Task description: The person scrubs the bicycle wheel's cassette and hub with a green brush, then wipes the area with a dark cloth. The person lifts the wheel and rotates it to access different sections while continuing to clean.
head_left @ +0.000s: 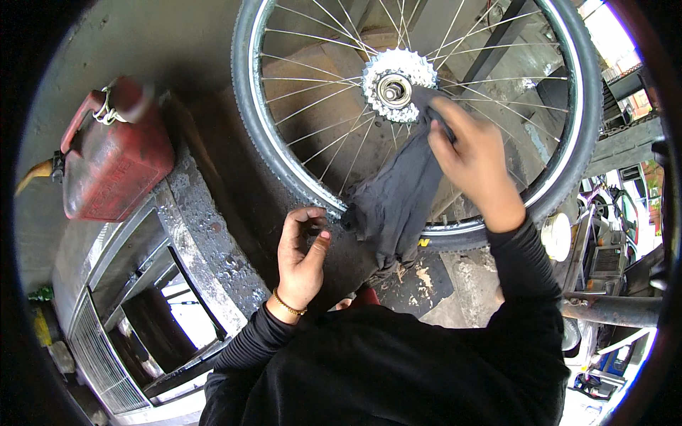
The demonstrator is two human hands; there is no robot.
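Pinching the upper end of a long, dark grey fabric rag point(401, 188) between thumb and curled fingers, the right hand point(469, 153) works beside the hub of the bicycle wheel; its fingers are a little blurred. From where I stand, the rag's top touches the right edge of the silver toothed sprocket cluster point(376, 74), just beside the round metal axle end point(393, 91), and the rest hangs down across the spokes and over the lower rim.

The wheel itself, with its black knobbly rubber tyre point(584, 106) and thin steel spokes, faces the person, sprockets outward. The left hand point(300, 255) is near the rim's lower left, fingers bent inward and thumb raised, a gap between them, holding nothing I can see; whether its fingertips touch the tyre, I cannot tell. A gold-coloured beaded bracelet point(290, 304) circles that wrist. Off to the left, well apart from the wheel, is a scuffed red plastic jerrycan point(121, 163).
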